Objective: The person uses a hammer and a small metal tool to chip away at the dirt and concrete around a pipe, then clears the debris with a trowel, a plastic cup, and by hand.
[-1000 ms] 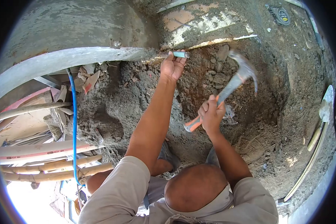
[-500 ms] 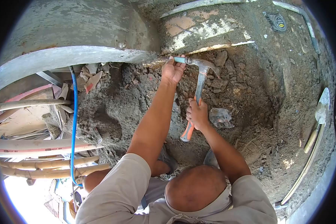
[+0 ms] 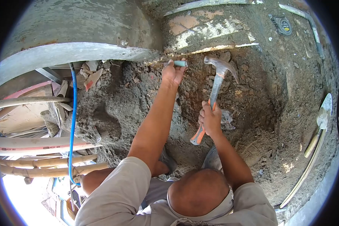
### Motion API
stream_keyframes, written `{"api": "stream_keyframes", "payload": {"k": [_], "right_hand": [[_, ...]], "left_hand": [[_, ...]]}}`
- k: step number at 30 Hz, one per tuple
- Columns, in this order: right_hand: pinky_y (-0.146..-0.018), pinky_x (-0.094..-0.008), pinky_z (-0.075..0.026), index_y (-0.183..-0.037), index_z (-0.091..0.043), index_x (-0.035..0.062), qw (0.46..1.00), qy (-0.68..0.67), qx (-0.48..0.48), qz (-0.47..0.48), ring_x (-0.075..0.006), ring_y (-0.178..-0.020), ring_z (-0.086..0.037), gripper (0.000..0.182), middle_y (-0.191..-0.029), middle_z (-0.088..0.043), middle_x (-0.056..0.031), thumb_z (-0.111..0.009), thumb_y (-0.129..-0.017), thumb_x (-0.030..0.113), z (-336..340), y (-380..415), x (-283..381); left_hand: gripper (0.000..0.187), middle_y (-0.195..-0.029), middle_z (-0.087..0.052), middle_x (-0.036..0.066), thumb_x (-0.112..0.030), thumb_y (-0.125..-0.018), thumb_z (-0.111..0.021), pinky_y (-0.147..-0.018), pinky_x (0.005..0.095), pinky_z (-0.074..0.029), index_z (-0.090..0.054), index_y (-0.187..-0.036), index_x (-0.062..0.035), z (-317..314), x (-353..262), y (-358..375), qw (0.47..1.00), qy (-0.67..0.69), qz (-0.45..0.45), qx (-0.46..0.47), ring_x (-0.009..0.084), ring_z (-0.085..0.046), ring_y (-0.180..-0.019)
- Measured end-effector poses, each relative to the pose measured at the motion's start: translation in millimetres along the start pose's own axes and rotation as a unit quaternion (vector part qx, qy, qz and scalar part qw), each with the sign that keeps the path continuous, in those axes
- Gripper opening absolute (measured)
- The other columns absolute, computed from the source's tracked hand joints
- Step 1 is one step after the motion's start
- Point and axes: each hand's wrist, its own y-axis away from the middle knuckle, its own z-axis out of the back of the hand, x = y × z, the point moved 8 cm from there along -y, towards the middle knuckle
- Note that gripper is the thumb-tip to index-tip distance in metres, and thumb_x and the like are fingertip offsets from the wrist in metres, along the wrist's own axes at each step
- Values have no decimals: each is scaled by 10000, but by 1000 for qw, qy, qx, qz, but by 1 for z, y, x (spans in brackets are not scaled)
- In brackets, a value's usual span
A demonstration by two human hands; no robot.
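My left hand (image 3: 172, 74) is closed around the ribbed green handle of a chisel-like tool (image 3: 180, 63), held nearly level against the broken ground under the concrete edge. The far tip is hard to make out. In my right hand (image 3: 210, 119) is a claw hammer (image 3: 216, 88), gripped low on its orange and grey handle. The hammer's head is up, to the right of the green handle's end, with a gap between them. A crumpled clear plastic bag (image 3: 227, 119) lies just behind my right hand.
A curved concrete form (image 3: 83, 53) overhangs the upper left. A blue hose (image 3: 75, 113) hangs beside pipes (image 3: 37, 146) and bamboo poles (image 3: 45, 172). At right are a trowel (image 3: 324, 112) and, higher up, a tape measure (image 3: 282, 25). Loose soil (image 3: 252, 83) fills the hollow.
The hammer has drawn back to the right, away from the end of the green handle it was touching. My left hand has stayed almost in place.
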Motion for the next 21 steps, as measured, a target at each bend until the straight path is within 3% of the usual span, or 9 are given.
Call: {"api": "stream_keyframes", "payload": {"k": [2,4,6,8,10,14,15,17,21], "right_hand": [[-376,-239,-291,-850,-414,112,998,-35,-39,24,-49,-414,-348,170,-562,-380,47,-542,-940,176,10,8,10],[-378,-237,-290,-850,-407,112,998,-35,-47,28,-51,-417,-349,162,-563,-385,41,-524,-945,168,13,12,18],[-379,-243,-289,-851,-403,110,995,-41,-68,65,-53,-422,-356,161,-564,-388,38,-515,-950,168,17,11,26],[-382,-247,-282,-855,-407,106,993,-52,-62,86,-54,-428,-359,152,-566,-391,39,-508,-953,164,16,8,28],[-391,-246,-284,-845,-384,160,991,-80,-50,99,-60,-438,-347,184,-575,-364,56,-519,-961,207,13,7,31],[-388,-240,-256,-855,-410,104,985,-96,-67,126,-48,-428,-319,144,-566,-371,43,-503,-955,152,7,11,37],[-387,-240,-256,-859,-412,102,987,-76,-67,128,-46,-428,-316,139,-568,-370,43,-503,-955,146,9,13,37],[-387,-236,-262,-873,-432,88,989,-34,-54,136,-43,-428,-317,114,-574,-373,45,-515,-946,118,14,18,38],[-388,-228,-285,-889,-451,79,986,77,-33,142,-40,-430,-345,112,-577,-393,42,-544,-933,123,34,30,45]], "left_hand": [[261,-1234,-471,250,-197,-1037,-283,-848,444,-533,-326,-1226,-22,28,-3,22,995,-30,16,-96,327,-589,-1050],[238,-1223,-480,251,-190,-1036,-287,-857,446,-528,-355,-1170,-5,43,-2,30,995,-60,25,-81,328,-590,-1037],[229,-1176,-509,254,-191,-1034,-302,-854,462,-526,-381,-1118,8,31,2,37,994,-92,55,22,334,-590,-1028],[238,-1121,-539,255,-198,-1033,-313,-850,475,-531,-413,-1072,15,15,4,31,994,-89,47,37,338,-591,-1014],[247,-1050,-556,233,-212,-1030,-328,-854,478,-535,-434,-1037,11,-10,6,23,993,-61,39,95,343,-589,-1023],[205,-892,-523,157,-154,-1022,-313,-833,475,-533,-434,-1029,12,-22,13,28,986,-92,85,107,283,-580,-839],[174,-819,-499,119,-133,-1004,-322,-686,430,-526,-433,-1038,-3,-12,16,34,984,-127,106,69,229,-522,-689],[151,-760,-475,85,-143,-992,-364,-557,389,-469,-429,-1044,-17,13,6,59,930,-345,98,79,200,-483,-618],[165,-728,-486,71,-168,-968,-456,-517,364,-442,-456,-1002,-6,83,-40,122,802,-548,228,64,181,-490,-581]]}}
